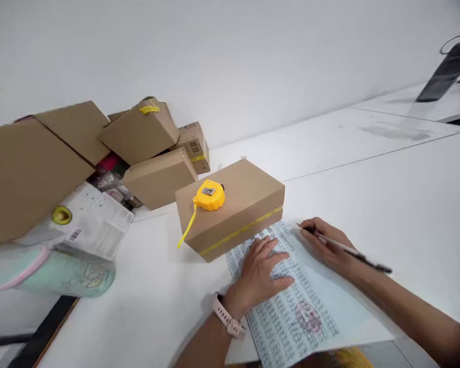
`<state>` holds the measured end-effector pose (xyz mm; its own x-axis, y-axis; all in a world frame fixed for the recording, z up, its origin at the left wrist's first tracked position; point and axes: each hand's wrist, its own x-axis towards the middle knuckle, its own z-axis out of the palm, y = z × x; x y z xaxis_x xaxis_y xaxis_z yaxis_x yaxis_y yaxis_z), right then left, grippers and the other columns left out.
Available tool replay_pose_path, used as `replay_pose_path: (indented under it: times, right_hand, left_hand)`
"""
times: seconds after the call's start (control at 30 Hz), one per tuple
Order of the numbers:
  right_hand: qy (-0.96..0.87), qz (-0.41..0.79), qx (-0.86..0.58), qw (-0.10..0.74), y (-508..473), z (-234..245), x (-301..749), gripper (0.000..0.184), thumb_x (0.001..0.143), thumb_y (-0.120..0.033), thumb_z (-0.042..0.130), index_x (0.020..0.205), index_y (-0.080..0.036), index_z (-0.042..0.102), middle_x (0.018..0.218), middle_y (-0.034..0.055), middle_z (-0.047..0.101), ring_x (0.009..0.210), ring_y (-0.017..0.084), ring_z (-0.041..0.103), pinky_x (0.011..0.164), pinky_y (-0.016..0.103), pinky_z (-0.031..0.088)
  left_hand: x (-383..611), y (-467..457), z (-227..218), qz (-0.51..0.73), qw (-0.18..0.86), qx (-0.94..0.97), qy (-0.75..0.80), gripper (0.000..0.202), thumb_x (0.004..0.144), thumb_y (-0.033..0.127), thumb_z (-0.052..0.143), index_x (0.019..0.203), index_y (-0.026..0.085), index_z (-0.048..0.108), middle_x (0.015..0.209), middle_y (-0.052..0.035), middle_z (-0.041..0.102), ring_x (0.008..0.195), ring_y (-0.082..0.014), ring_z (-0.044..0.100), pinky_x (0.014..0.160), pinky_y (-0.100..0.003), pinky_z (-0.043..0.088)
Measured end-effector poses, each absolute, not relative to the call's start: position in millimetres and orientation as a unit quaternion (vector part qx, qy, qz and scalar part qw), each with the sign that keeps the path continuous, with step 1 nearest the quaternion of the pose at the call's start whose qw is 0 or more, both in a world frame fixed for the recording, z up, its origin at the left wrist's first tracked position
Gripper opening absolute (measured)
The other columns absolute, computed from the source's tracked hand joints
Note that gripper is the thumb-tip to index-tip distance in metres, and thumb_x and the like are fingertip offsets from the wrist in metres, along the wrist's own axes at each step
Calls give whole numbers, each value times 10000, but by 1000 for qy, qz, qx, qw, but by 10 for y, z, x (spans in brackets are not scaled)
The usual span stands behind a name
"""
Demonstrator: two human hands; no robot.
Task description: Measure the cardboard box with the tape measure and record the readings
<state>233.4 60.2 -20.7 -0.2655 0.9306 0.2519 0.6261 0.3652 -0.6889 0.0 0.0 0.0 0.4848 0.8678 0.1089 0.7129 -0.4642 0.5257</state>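
Head view: L hand (262, 273) open, flat on printed sheet (310, 312); print too small to read, 1 red stamp (308, 316). R hand (325, 245) grips 1 pen (352, 251), tip at sheet's far edge. 1 yellow tape measure (209, 195) atop 1 box (237, 214).

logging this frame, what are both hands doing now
Left hand: open, flat on the pale printed paper sheet.
Right hand: closed on a thin dark-tipped pen.

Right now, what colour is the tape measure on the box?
The tape measure is yellow; the head view shows it.
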Motion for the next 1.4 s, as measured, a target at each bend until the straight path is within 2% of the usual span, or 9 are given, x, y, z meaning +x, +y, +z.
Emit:
replay_pose_path:
  times: [0.23, 0.4, 0.47, 0.6, 0.73, 0.87, 0.97, 1.2, 1.4]
  right_hand:
    - [-788, 39, -551, 272, 757, -331, 2614, 339, 852, -172, 396, 1051, -285, 646, 973, 91, 641, 906, 286, 597, 672, 384, 473]
    - [-774, 4, -570, 276, 840, -476, 2618, 461, 814, -135, 387, 1170, -291, 635, 942, 93, 667, 875, 282, 614, 615, 381, 470]
    - [-763, 5, -582, 281, 857, -503, 2626, 444, 830, -179, 385, 1195, -277, 617, 962, 89, 671, 928, 288, 618, 567, 359, 465]
    - [-738, 18, -590, 328, 798, -400, 2598, 374, 901, -301, 358, 1165, -253, 619, 982, 106, 671, 966, 301, 620, 489, 335, 424]
    - [-683, 25, -563, 464, 623, 51, 2427, 370, 953, -397, 341, 1129, -243, 628, 1041, 135, 662, 965, 306, 616, 588, 374, 444]
    - [-656, 320, -473, 494, 506, 810, 2080, 356, 919, -527, 473, 1076, -267, 659, 1074, 91, 686, 931, 265, 627, 704, 368, 503]
    - [-618, 575, -353, 404, 536, 1320, 1746, 475, 920, -612, 455, 1027, -221, 702, 1109, 93, 693, 1019, 240, 618, 834, 342, 518]
    - [-571, 689, -328, 303, 725, 1666, 1143, 520, 822, -683, 582, 746, -172, 641, 784, 60, 621, 700, 138, 560, 569, 239, 476]
    - [-582, 629, -328, 397, 1270, 1710, 1152, 370, 794, -534, 660, 727, -195, 530, 663, -19, 476, 590, 106, 432, 517, 237, 379]
  left_hand:
    - [45, -26, 117, 406, 15, 827, 388, 307, 829, 237, 688, 1131, 188, 664, 1225, -108, 676, 1180, -249, 606, 1018, -392, 504]
    - [-201, 81, 866, 530, -235, 665, 471, 284, 852, 118, 619, 1120, 209, 601, 1159, -104, 667, 1166, -257, 589, 1016, -452, 447]
    - [-359, 199, 1117, 489, -192, 613, 590, 396, 808, 213, 690, 1184, 206, 566, 1246, -133, 616, 1208, -309, 537, 1032, -500, 396]
    - [-588, 421, 1328, 486, 90, 565, 661, 590, 652, 286, 811, 1179, 214, 554, 1242, -127, 594, 1257, -352, 461, 1071, -503, 302]
    - [-606, 374, 1447, 541, 211, 549, 602, 482, 772, 429, 686, 1157, 197, 511, 1168, -118, 614, 1048, -262, 589, 937, -405, 442]
    - [-511, 149, 1666, 556, 327, 551, 529, 485, 897, 548, 406, 1145, 149, 523, 1012, -102, 659, 694, -158, 617, 685, -315, 520]
    - [-468, 46, 1777, 574, 411, 521, 479, 470, 853, 536, 537, 1127, 154, 540, 956, -71, 665, 622, -123, 588, 576, -248, 484]
    - [-533, 5, 1791, 569, 439, 510, 472, 443, 810, 488, 643, 1091, 157, 553, 905, -62, 686, 592, -122, 602, 537, -227, 467]
    - [-944, 44, 1806, 595, 420, 477, 492, 490, 765, 523, 666, 1090, 167, 582, 863, -38, 686, 575, -114, 598, 530, -216, 462]
